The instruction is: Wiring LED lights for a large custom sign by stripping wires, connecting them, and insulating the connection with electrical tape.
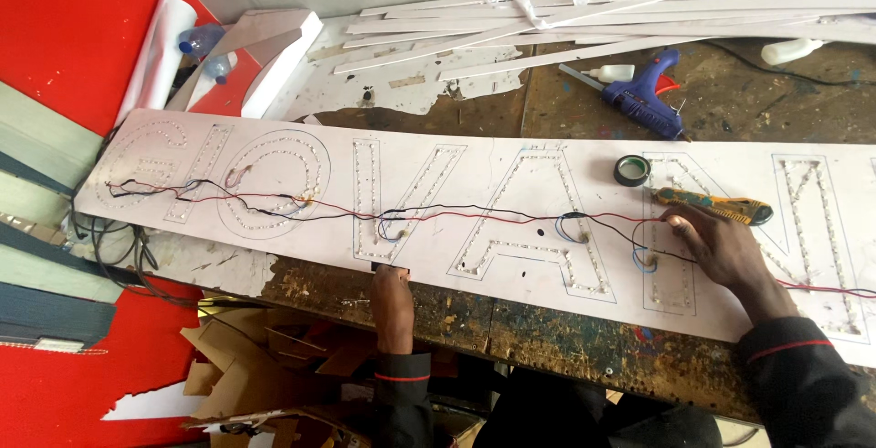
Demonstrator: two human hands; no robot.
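While we lean over the bench, each part sits as follows
Sign board: our long white plastic sign panel (511,170) with outlined letters dotted with small lights lies flat across the worn, paint-flecked wooden workbench (584,343), its near edge overhanging slightly
Wiring: thin red and black wires (456,213) trail from letter to letter along the panel, loose on its face
Left hand: our left hand (391,295) clamps the panel's near edge, fingers curled on top, seemingly to steady the board
Right hand: our right hand (721,245) rests on the panel by a letter, fingertips pinching the wires where they meet the lights; whether it grips firmly we cannot tell
Tool by hand: a yellow-and-green handled cutter (714,205) lies on the panel just beyond our right fingers, within easy reach
Tape: a black roll of insulating tape (631,171) sits flat near it
Further back: a blue glue gun (644,101) lies on the bench, beside a heap of white plastic strips (584,19)
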